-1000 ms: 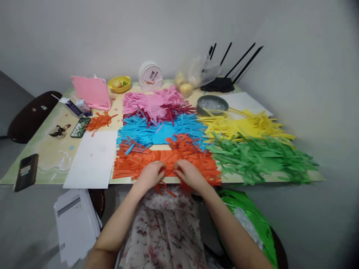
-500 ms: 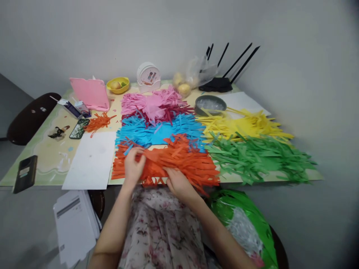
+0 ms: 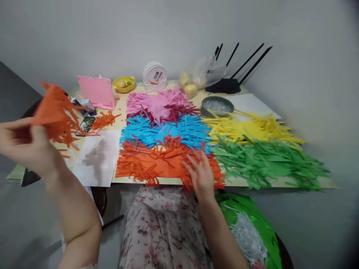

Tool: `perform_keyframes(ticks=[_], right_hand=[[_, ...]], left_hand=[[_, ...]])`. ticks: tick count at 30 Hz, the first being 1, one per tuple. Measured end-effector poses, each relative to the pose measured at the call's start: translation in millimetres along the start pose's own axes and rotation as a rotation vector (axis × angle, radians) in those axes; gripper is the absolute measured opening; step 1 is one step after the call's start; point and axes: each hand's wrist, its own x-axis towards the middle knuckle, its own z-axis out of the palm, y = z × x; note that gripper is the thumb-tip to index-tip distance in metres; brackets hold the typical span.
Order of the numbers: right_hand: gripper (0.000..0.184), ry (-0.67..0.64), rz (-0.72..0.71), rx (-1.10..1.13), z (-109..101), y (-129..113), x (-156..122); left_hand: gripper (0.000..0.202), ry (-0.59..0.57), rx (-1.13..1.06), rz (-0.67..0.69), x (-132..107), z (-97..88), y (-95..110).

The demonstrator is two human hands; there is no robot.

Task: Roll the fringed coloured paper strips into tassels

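My left hand (image 3: 26,144) is raised at the far left, above the table's left end, its fingers pinched on a fringed orange paper sheet (image 3: 57,112) that is blurred by motion. My right hand (image 3: 200,173) lies flat with fingers spread on the pile of fringed orange paper (image 3: 157,162) at the table's near edge. Behind that pile lie fringed blue paper (image 3: 165,130) and pink paper (image 3: 158,102). Yellow strips (image 3: 252,127) and green fringed paper (image 3: 266,160) cover the right side.
A white sheet (image 3: 98,158) lies left of the orange pile, with loose orange strips (image 3: 105,120) behind it. At the back stand a pink tablet case (image 3: 97,91), a yellow bowl (image 3: 123,83), a white round container (image 3: 154,76), a grey bowl (image 3: 217,105) and a router (image 3: 224,85). A green bag (image 3: 249,228) sits below right.
My left hand has lifted an orange fringed sheet off the pile and swung it up and far left. My right hand moved from gripping the pile's edge to lying flat on it.
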Motion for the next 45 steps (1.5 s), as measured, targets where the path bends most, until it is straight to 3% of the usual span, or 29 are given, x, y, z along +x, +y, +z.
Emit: perform_keyframes(ticks=[3, 6, 8, 10, 12, 15, 18, 22, 24, 28, 33, 36, 41, 45], right_hand=[[0.037, 0.082, -0.010, -0.046, -16, -31, -4], [0.027, 0.034, -0.248, -0.322, -12, -76, -12], [0.043, -0.089, -0.459, -0.474, 2, -99, -11], [0.060, -0.212, -0.579, -0.586, 19, -109, -2], [0.058, -0.236, -0.602, -0.662, 31, -106, 12], [0.036, -0.201, -0.561, -0.680, 30, -100, 31], [0.027, -0.258, -0.492, -0.617, 16, -108, 42], [0.017, -0.294, -0.463, -0.538, -6, -136, 50], [0.013, -0.358, -0.452, -0.535, -13, -147, 54], [0.014, -0.522, -0.397, -0.549, -22, -153, 62], [0.017, -0.538, -0.390, -0.457, -24, -153, 65], [0.018, -0.501, -0.378, -0.347, -22, -152, 63], [0.038, -0.450, -0.360, -0.170, -24, -149, 60], [0.036, -0.462, -0.378, -0.118, -28, -147, 61]], left_hand=[[0.005, -0.123, 0.062, 0.082, -49, 53.0, 21], [0.005, -0.268, 0.124, 0.186, -88, 107.6, 34], [0.006, -0.355, 0.167, 0.267, -102, 129.6, 39], [0.008, -0.429, 0.207, 0.331, -107, 140.0, 41], [0.008, -0.473, 0.254, 0.363, -107, 142.8, 42], [0.009, -0.488, 0.295, 0.363, -102, 141.0, 37], [0.021, -0.549, 0.175, 0.328, -91, 136.7, 29], [0.012, -0.685, -0.039, 0.230, -73, 129.5, 24], [0.020, -0.740, -0.076, 0.210, -67, 126.9, 26], [0.019, -0.707, -0.082, 0.261, -58, 125.5, 32], [0.019, -0.686, -0.096, 0.280, -52, 123.9, 37], [0.019, -0.707, -0.221, 0.200, -52, 122.1, 37], [0.020, -0.737, -0.479, 0.034, -55, 120.9, 30], [0.022, -0.782, -0.562, 0.040, -55, 119.4, 31]])
